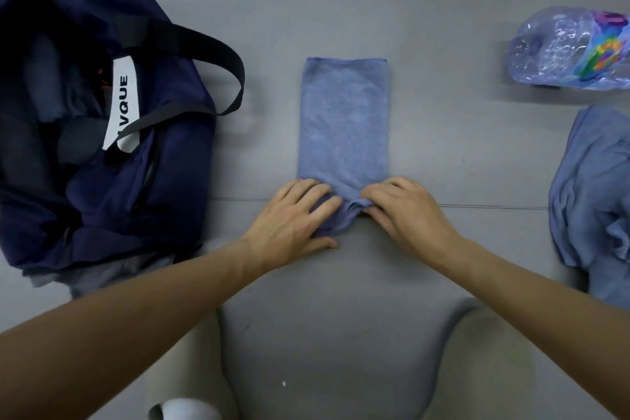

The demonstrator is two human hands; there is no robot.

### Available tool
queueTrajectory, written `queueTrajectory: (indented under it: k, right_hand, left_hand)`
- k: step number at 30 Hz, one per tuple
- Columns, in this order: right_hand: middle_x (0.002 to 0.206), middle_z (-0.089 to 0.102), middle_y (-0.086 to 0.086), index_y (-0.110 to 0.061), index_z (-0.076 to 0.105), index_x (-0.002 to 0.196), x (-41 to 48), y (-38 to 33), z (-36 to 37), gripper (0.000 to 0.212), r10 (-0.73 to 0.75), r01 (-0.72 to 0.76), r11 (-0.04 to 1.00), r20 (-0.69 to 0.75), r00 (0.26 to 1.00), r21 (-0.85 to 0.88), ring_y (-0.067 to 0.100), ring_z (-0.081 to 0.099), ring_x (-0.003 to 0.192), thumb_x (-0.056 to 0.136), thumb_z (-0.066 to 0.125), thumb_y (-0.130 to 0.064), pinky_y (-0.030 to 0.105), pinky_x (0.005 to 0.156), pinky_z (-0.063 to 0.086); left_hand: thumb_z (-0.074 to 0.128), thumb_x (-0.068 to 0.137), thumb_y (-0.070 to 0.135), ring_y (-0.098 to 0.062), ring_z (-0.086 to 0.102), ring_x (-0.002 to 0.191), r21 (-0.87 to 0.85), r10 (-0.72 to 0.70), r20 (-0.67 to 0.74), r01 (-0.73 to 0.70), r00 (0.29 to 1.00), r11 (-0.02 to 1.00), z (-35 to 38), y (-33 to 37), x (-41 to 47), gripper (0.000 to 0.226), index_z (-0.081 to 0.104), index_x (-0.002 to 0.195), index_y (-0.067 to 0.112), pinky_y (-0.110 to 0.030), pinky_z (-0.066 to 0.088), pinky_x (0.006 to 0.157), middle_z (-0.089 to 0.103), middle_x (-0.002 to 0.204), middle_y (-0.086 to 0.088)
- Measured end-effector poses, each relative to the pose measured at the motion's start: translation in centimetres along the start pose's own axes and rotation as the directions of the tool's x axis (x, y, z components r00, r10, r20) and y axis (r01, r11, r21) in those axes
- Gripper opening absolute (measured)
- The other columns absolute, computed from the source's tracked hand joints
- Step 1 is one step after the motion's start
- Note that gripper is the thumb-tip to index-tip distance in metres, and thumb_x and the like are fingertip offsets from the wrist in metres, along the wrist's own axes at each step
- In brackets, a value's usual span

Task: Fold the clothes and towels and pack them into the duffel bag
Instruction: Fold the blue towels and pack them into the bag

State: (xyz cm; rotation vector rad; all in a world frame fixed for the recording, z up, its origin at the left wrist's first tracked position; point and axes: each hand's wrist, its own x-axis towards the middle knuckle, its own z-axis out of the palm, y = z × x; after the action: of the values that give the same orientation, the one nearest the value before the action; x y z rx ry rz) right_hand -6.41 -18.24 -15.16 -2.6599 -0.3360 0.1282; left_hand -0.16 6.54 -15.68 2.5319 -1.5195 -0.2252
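The left hand [293, 215] and the right hand [405, 211] meet at the near end of a blue towel [344, 119]. Their fingers curl over its bunched, wrinkled edge and grip it, thumbs tucked below. The towel is soft and nappy, folded into a long narrow rectangle lying flat on the smooth grey table [443, 133], its far hem stitched. To the left, a limp navy fabric duffel bag [163, 181] gapes open with black webbing straps [218, 54] and a white label; dark cloth seems to lie inside, though shadow hides it. To the right sit a rumpled heap of blue cloth [593, 198] and a crumpled clear plastic bottle [559, 48].
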Motion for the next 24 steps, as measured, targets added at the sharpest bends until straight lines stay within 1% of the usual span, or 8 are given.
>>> queueTrajectory:
  k: [3, 5, 7, 10, 15, 18, 20, 24]
  right_hand:
    - [0.080, 0.065, 0.004, -0.017, 0.058, 0.086, 1.4, -0.1, -1.0, 0.024, 0.178, -0.189, 0.975, 0.099, 0.979, 0.114, 0.032, 0.058, 0.081, 0.099, 0.052, -0.036, 0.034, 0.068, 0.032]
    - [0.078, 0.064, 0.008, -0.016, 0.056, 0.087, 1.9, 0.2, -1.5, 0.032, 0.217, -0.231, 0.963, 0.106, 0.970, 0.141, 0.034, 0.059, 0.080, 0.097, 0.047, -0.045, 0.034, 0.068, 0.030]
    - [0.077, 0.062, 0.002, -0.020, 0.053, 0.090, 2.3, 0.2, -2.1, 0.039, 0.215, -0.237, 0.954, 0.133, 0.968, 0.181, 0.027, 0.058, 0.079, 0.091, 0.047, -0.058, 0.032, 0.073, 0.031]
    - [0.094, 0.066, -0.004, -0.025, 0.054, 0.114, 2.6, 0.2, -2.7, 0.051, 0.203, -0.247, 0.953, 0.236, 0.950, 0.174, 0.018, 0.057, 0.091, 0.082, 0.065, -0.064, 0.028, 0.092, 0.034]
    - [0.089, 0.068, 0.003, -0.024, 0.061, 0.116, 3.9, 1.3, -3.0, 0.024, 0.409, -0.428, 0.872, 0.125, 0.904, 0.238, 0.031, 0.063, 0.091, 0.098, 0.057, -0.040, 0.033, 0.073, 0.040]
    - [0.111, 0.068, 0.005, -0.026, 0.055, 0.133, 4.4, 2.4, -3.0, 0.037, 0.379, -0.385, 0.917, 0.068, 0.923, 0.104, 0.032, 0.063, 0.099, 0.098, 0.056, -0.037, 0.039, 0.082, 0.049]
    - [0.121, 0.059, 0.008, -0.023, 0.054, 0.136, 4.5, 2.8, -3.1, 0.044, 0.252, -0.252, 0.968, -0.012, 0.968, 0.000, 0.035, 0.061, 0.098, 0.093, 0.064, -0.025, 0.044, 0.078, 0.054]
    - [0.121, 0.061, 0.010, -0.016, 0.068, 0.119, 3.9, 3.3, -2.0, 0.031, -0.101, 0.078, 0.968, -0.086, 0.991, -0.238, 0.035, 0.055, 0.103, 0.089, 0.057, -0.014, 0.044, 0.079, 0.048]
  left_hand:
    - [0.065, 0.090, 0.049, -0.031, 0.056, 0.111, -0.029, -0.072, -0.016, 0.072, 0.997, 0.997, 0.1, 0.3, 1.2, 0.052, 0.059, 0.126, 0.011, -0.041, 0.045, 0.094, 0.060, 0.123, -0.008]
    - [0.058, 0.091, 0.029, -0.032, 0.062, 0.091, -0.112, -0.121, -0.095, 0.110, 0.988, 0.988, -0.3, 0.1, 2.0, 0.029, 0.066, 0.112, 0.011, -0.040, 0.052, 0.078, 0.067, 0.104, -0.007]
    - [0.053, 0.090, 0.031, -0.033, 0.064, 0.082, -0.254, -0.265, -0.054, 0.243, 0.963, 0.936, -1.5, -0.5, 2.9, 0.026, 0.067, 0.106, 0.016, -0.039, 0.052, 0.067, 0.070, 0.092, -0.005]
    - [0.052, 0.095, 0.046, -0.034, 0.067, 0.085, -0.389, -0.470, 0.061, 0.455, 0.881, 0.801, -2.9, -2.0, 4.4, 0.029, 0.066, 0.109, 0.025, -0.040, 0.051, 0.071, 0.073, 0.090, -0.003]
    - [0.055, 0.100, 0.042, -0.029, 0.063, 0.092, -0.453, -0.623, 0.125, 0.603, 0.772, 0.657, -3.7, -3.0, 6.3, 0.022, 0.063, 0.110, 0.024, -0.036, 0.046, 0.077, 0.071, 0.094, -0.002]
    - [0.057, 0.098, 0.039, -0.028, 0.063, 0.097, -0.363, -0.619, 0.082, 0.602, 0.781, 0.711, -3.1, -2.5, 6.7, 0.023, 0.058, 0.115, 0.024, -0.037, 0.046, 0.080, 0.069, 0.106, -0.001]
    - [0.061, 0.096, 0.032, -0.028, 0.061, 0.101, -0.324, -0.579, 0.031, 0.556, 0.815, 0.765, -2.8, -2.6, 6.6, 0.029, 0.055, 0.123, 0.023, -0.040, 0.050, 0.080, 0.061, 0.121, 0.000]
    - [0.063, 0.087, 0.006, -0.031, 0.055, 0.105, -0.027, -0.177, -0.225, 0.175, 0.958, 0.984, -1.6, -3.1, 6.6, 0.031, 0.066, 0.115, 0.018, -0.044, 0.049, 0.081, 0.062, 0.120, -0.006]
